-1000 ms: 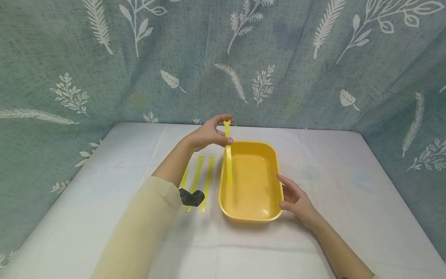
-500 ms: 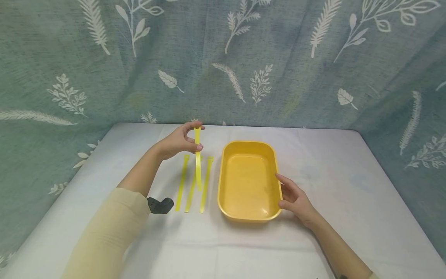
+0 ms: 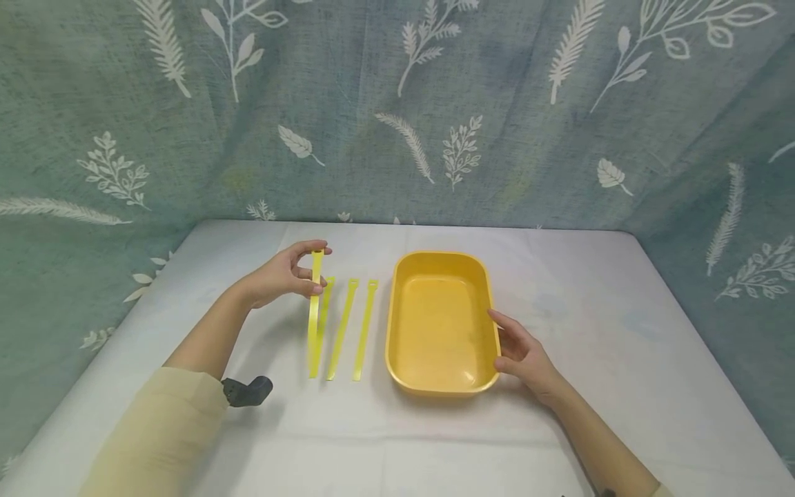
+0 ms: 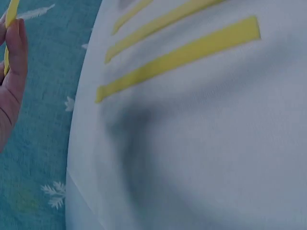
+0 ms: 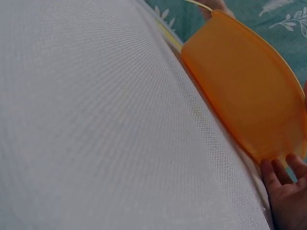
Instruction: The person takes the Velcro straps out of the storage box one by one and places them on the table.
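My left hand (image 3: 273,281) pinches a yellow cable strap (image 3: 313,324) by its slotted head end, between thumb and fingers. The strap hangs down over the left side of the table, its tail close to the cloth. Just right of it lie three matching straps (image 3: 365,331) side by side, the leftmost partly overlapped by the held one. A yellow rectangular tray (image 3: 441,331) stands right of them with nothing in it. My right hand (image 3: 526,355) rests at the tray's right side, fingertips against the outer wall (image 5: 240,91) and thumb at the rim.
A white cloth (image 3: 559,428) covers the table. Behind it and along both sides hangs a blue-green curtain (image 3: 348,90) with white leaf prints. A black device (image 3: 248,391) sticks out at my left wrist.
My left hand has carried the strap from over the tray's left edge leftward, past the lying straps, and lowered it toward the cloth. The right hand has stayed at the tray.
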A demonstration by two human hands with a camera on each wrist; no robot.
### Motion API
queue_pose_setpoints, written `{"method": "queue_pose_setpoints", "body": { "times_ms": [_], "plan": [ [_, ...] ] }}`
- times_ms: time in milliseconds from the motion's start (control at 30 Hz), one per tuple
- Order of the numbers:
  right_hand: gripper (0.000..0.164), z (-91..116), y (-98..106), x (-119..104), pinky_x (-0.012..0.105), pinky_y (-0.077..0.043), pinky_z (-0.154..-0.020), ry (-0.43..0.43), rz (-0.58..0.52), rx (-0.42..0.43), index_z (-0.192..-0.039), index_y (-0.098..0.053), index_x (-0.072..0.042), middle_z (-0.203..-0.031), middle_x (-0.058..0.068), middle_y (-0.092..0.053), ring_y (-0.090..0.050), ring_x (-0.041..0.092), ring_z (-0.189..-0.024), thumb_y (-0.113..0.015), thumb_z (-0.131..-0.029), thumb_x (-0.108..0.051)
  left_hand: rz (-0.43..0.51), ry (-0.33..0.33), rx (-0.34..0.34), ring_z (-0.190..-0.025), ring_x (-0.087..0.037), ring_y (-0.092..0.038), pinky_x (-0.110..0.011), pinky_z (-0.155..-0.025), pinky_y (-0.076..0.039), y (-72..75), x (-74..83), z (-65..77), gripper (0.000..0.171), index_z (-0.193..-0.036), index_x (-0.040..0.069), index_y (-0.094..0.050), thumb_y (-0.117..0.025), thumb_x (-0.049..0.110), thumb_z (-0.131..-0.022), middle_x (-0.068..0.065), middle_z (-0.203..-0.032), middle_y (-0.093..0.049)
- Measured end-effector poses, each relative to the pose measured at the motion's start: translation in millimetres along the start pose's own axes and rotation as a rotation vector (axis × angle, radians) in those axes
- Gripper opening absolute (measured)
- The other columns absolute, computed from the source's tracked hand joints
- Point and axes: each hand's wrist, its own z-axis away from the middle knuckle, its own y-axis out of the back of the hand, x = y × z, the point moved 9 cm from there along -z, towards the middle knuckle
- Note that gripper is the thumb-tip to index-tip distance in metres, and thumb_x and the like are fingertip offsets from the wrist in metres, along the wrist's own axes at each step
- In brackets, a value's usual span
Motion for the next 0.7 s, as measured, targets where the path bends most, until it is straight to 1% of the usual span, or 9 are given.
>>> {"method": "queue_pose_setpoints", "body": {
  "times_ms": [133,167,233,367,433,567,633,700],
  "plan": [
    [0.077,-0.4,0.7,-1.1,0.023,-0.046,-0.096,0.000,-0.006,0.001,-0.147,-0.027,-0.002,-0.149,0.026,-0.024,-0.050,0.011,-0.124,-0.071,-0.086,-0.015,-0.032,-0.002,-0.009,-0.097,-0.017,-0.059,-0.033,-0.080,-0.052,3.5,-9.9,8.1,0.085,-0.149,0.015,-0.020,-0.071,0.005,-0.082,-0.008,-0.151,-0.022],
    [0.076,-0.6,0.7,-1.9,0.023,-0.045,-0.096,0.004,-0.007,-0.002,-0.147,-0.027,-0.002,-0.149,0.025,-0.024,-0.049,0.011,-0.124,-0.070,-0.086,-0.015,-0.040,-0.007,-0.007,-0.098,-0.019,-0.059,-0.033,-0.080,-0.052,4.3,-11.7,9.5,0.084,-0.148,0.015,-0.021,-0.071,0.005,-0.082,-0.009,-0.151,-0.023],
    [0.075,-0.8,0.9,-3.3,0.023,-0.045,-0.097,0.014,-0.009,-0.009,-0.147,-0.028,-0.003,-0.150,0.021,-0.026,-0.048,0.011,-0.125,-0.069,-0.086,-0.014,-0.057,-0.013,-0.002,-0.098,-0.019,-0.059,-0.033,-0.080,-0.051,5.9,-16.4,11.6,0.084,-0.148,0.014,-0.022,-0.072,0.005,-0.081,-0.012,-0.150,-0.023],
    [0.074,-0.3,0.8,-5.2,0.022,-0.045,-0.097,0.038,-0.012,-0.025,-0.147,-0.027,-0.002,-0.149,0.013,-0.032,-0.049,0.012,-0.125,-0.068,-0.087,-0.014,-0.107,0.006,0.016,-0.099,-0.019,-0.058,-0.033,-0.079,-0.051,9.9,-30.4,12.0,0.084,-0.148,0.012,-0.023,-0.073,0.005,-0.080,-0.012,-0.150,-0.026],
    [0.074,-0.3,0.8,-4.8,0.023,-0.045,-0.096,0.038,-0.011,-0.023,-0.147,-0.027,-0.001,-0.148,0.014,-0.032,-0.050,0.013,-0.124,-0.069,-0.087,-0.014,-0.139,0.028,0.028,-0.100,-0.019,-0.058,-0.033,-0.079,-0.051,13.0,-38.9,11.1,0.086,-0.148,0.012,-0.023,-0.074,0.005,-0.079,-0.011,-0.149,-0.027],
    [0.076,-0.6,-0.4,-2.0,0.023,-0.046,-0.095,0.014,-0.014,-0.013,-0.147,-0.026,0.000,-0.148,0.021,-0.029,-0.051,0.013,-0.122,-0.070,-0.086,-0.015,-0.192,0.062,0.049,-0.104,-0.022,-0.056,-0.030,-0.080,-0.050,19.3,-52.2,9.3,0.088,-0.148,0.011,-0.023,-0.075,0.004,-0.078,-0.011,-0.149,-0.028],
    [0.076,-0.4,-0.5,-0.4,0.024,-0.046,-0.096,0.005,-0.016,-0.010,-0.147,-0.026,-0.001,-0.148,0.023,-0.027,-0.051,0.013,-0.123,-0.070,-0.086,-0.014,-0.205,0.067,0.055,-0.104,-0.024,-0.056,-0.029,-0.082,-0.048,21.3,-56.9,8.2,0.088,-0.148,0.012,-0.024,-0.076,0.004,-0.077,-0.011,-0.149,-0.030],
    [0.076,0.2,0.0,0.2,0.023,-0.046,-0.096,0.003,-0.014,-0.007,-0.147,-0.026,-0.002,-0.149,0.024,-0.026,-0.050,0.013,-0.124,-0.070,-0.086,-0.014,-0.204,0.060,0.054,-0.107,-0.027,-0.054,-0.027,-0.081,-0.048,22.2,-60.5,6.6,0.088,-0.148,0.011,-0.025,-0.076,0.004,-0.077,-0.013,-0.148,-0.030]
  ]
}}
